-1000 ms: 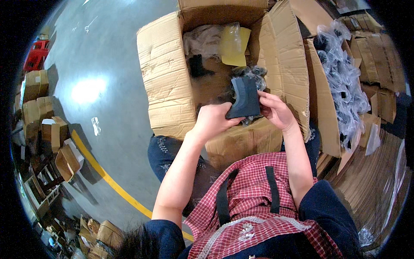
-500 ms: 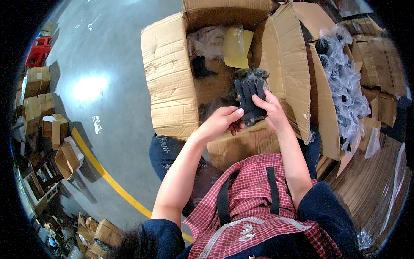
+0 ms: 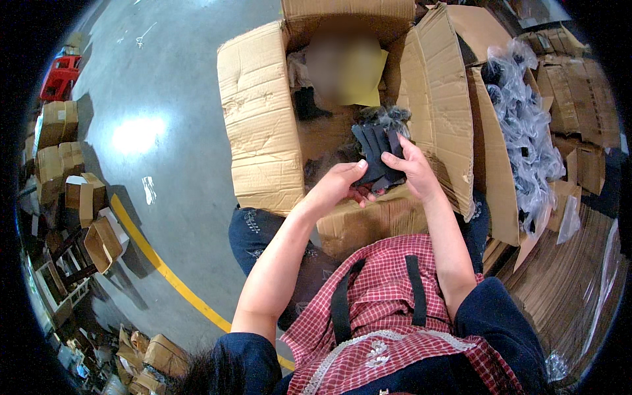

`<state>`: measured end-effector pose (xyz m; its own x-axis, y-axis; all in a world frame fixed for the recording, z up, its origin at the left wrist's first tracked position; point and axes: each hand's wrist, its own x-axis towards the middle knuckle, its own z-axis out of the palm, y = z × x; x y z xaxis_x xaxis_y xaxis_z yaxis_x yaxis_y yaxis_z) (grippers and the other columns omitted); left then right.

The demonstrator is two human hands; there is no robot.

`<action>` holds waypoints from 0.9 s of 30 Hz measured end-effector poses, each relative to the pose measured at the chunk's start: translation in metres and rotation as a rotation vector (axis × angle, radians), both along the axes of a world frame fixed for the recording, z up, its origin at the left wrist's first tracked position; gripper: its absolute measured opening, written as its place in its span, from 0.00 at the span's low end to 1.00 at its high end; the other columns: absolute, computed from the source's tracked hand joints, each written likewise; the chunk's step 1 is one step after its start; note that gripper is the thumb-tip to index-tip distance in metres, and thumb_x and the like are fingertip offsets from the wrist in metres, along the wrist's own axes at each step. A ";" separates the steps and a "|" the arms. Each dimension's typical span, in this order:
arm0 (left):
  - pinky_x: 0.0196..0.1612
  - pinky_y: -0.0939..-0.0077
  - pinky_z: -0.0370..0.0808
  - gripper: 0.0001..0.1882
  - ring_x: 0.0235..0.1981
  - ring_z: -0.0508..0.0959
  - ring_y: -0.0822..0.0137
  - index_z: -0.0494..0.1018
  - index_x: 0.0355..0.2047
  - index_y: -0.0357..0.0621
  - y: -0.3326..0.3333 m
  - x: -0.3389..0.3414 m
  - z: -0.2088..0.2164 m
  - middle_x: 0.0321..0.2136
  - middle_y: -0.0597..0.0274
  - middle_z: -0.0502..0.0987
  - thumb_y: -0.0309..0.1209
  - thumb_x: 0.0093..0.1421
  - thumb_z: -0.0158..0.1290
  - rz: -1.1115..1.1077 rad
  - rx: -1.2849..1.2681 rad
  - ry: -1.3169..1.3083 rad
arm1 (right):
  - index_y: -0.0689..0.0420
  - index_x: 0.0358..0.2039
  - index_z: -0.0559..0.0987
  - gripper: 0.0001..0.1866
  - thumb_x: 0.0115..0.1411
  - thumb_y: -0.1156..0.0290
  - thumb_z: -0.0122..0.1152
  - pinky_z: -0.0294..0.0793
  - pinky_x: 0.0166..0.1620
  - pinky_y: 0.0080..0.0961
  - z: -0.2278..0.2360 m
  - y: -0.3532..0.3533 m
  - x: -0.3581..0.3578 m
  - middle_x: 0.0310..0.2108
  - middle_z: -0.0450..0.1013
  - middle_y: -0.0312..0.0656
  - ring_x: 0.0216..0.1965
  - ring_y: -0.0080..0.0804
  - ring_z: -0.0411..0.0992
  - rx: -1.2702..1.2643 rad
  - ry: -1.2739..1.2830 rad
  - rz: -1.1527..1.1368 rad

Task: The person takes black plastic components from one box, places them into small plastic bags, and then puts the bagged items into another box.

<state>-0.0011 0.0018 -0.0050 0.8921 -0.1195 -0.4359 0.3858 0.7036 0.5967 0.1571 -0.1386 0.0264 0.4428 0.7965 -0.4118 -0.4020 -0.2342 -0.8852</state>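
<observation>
I hold a bundle of dark gloves with fuzzy cuffs [image 3: 378,153] just above the middle of the frame, over the open cardboard box [image 3: 258,125]. My left hand [image 3: 342,185] grips its lower edge from the left, thumb pressed on top; my right hand [image 3: 411,169] clasps its right side, fingers closed on the fabric. Another box of bagged dark gloves [image 3: 526,131] stands at the right.

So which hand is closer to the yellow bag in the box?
Right. The right hand grips the dark glove bundle just below the yellow bag; the left hand sits lower and further left.
</observation>
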 end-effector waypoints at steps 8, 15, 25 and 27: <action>0.30 0.75 0.77 0.15 0.28 0.77 0.72 0.69 0.50 0.41 -0.016 -0.002 -0.010 0.34 0.63 0.78 0.37 0.70 0.51 0.075 0.121 -0.009 | 0.62 0.62 0.67 0.30 0.60 0.73 0.66 0.67 0.60 0.31 -0.015 0.006 -0.013 0.53 0.74 0.39 0.53 0.30 0.71 0.020 0.053 -0.142; 0.23 0.72 0.76 0.09 0.21 0.77 0.70 0.71 0.41 0.37 -0.008 -0.001 -0.016 0.26 0.61 0.75 0.31 0.68 0.51 0.341 0.758 0.240 | 0.61 0.52 0.76 0.18 0.62 0.72 0.61 0.69 0.55 0.26 -0.071 0.018 0.026 0.49 0.75 0.40 0.52 0.26 0.72 -0.002 0.145 -0.365; 0.27 0.73 0.79 0.11 0.27 0.76 0.71 0.70 0.45 0.40 0.024 -0.005 -0.010 0.31 0.61 0.77 0.35 0.70 0.51 0.721 0.308 0.256 | 0.56 0.47 0.81 0.21 0.50 0.70 0.65 0.67 0.59 0.40 -0.186 0.096 0.111 0.60 0.68 0.53 0.61 0.49 0.66 -0.642 -1.104 0.384; 0.28 0.73 0.79 0.11 0.27 0.77 0.71 0.70 0.45 0.41 0.023 -0.005 -0.008 0.31 0.61 0.77 0.35 0.70 0.51 0.745 0.261 0.235 | 0.56 0.50 0.80 0.25 0.49 0.70 0.64 0.58 0.67 0.40 -0.183 0.123 0.090 0.66 0.62 0.51 0.68 0.50 0.57 -1.087 -1.197 0.813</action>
